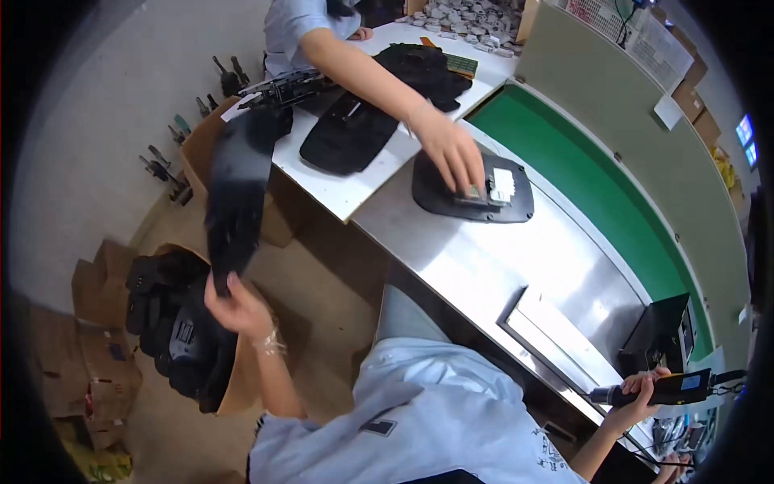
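Note:
My left hand (240,308) pinches the lower end of a long black plastic panel (235,181), raised over the floor beside the white table; the panel is somewhat blurred. Off to the right, my right hand (637,394) is wrapped round a black electric screwdriver (681,389), its tip pointing left over the bench edge. On the metal bench lies a dark rounded cover (435,189) with a white part (502,184) on it. A co-worker's hand (453,153) reaches down onto that cover, its fingertips at a small piece there.
A cardboard box (228,379) full of black plastic housings (181,339) stands on the floor at left. More dark covers (343,141) lie on the white table (322,194). A white block (556,327) and a black open box (657,331) sit on the metal bench (411,234).

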A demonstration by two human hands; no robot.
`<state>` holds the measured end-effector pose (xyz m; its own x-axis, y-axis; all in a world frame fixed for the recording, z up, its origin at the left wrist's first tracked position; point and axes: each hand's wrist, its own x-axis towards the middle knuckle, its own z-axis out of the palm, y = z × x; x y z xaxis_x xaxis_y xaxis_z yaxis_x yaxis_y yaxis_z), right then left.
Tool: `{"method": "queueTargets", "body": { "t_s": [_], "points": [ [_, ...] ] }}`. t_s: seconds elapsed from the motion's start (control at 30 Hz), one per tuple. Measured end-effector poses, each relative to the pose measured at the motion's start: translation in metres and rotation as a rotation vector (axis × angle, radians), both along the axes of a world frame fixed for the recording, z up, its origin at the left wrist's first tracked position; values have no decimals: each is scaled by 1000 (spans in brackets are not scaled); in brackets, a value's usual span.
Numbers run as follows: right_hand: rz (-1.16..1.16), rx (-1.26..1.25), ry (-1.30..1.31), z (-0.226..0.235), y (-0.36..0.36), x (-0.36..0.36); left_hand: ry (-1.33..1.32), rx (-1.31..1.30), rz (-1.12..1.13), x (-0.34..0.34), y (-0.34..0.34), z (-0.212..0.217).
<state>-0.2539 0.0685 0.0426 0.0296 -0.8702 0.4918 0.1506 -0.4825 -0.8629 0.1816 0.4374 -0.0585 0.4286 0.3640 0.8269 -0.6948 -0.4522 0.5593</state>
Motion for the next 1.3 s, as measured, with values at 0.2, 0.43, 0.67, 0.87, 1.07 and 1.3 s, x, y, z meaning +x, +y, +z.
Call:
{"method": "queueTargets", "body": {
  "t_s": [0.2,0.43,0.67,0.87,1.07,1.3],
  "points": [
    [137,-42,-64,-1,4,-2,-171,305,-139,16,-52,82],
    [59,-62,-74,2,14,-1,-285,713,-127,57,-121,114],
    [-22,-12,-18,2,12,1,-272,768,0,117,-150,110],
    [-142,42,84,8,15,3,-293,820,-58,115,-152,124],
    [-124,54,-86,27,18,20,-527,915,-286,168,-285,163],
    [-310,56,23,29,18,31,-311,1131,-286,265,-543,153]
  ]
}}
